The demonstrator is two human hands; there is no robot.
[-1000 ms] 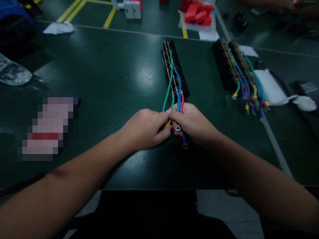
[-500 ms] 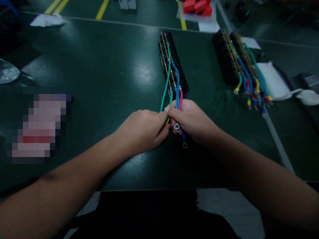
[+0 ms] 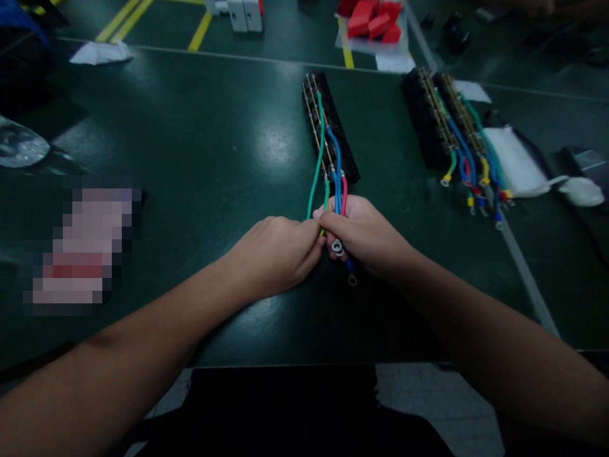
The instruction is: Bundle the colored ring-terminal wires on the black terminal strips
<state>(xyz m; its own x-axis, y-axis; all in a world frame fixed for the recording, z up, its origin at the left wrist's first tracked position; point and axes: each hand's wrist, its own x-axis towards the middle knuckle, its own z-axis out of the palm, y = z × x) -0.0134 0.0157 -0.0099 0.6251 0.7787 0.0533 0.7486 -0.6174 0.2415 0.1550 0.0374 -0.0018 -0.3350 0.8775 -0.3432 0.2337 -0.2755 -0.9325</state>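
A long black terminal block (image 3: pixel 340 133) with brass-coloured strips lies on the dark green table. From it green wires (image 3: pixel 316 174), blue wires (image 3: pixel 338 187) and a red wire (image 3: pixel 344 190) run toward me. My right hand (image 3: pixel 364 228) is closed round the blue and red wires, and ring terminals (image 3: pixel 337 246) poke out below its thumb. Pressed up against it, my left hand (image 3: pixel 285 254) pinches the green wires. A bit of yellow shows between the two hands; the green wires' ends are mostly hidden by the fingers.
Two similar wired blocks (image 3: pixel 428 117) lie at the right, beside a white pouch (image 3: pixel 511 158). A blurred-out flat object (image 3: pixel 85 247) rests at the left. Red pieces (image 3: pixel 373 22) and grey boxes (image 3: pixel 245 14) stand at the back. The table's front edge (image 3: pixel 285 366) runs below my forearms.
The view has shifted slightly, so the table's things sit a little lower in the picture. Both hands keep their hold on the wires, with hardly any movement.
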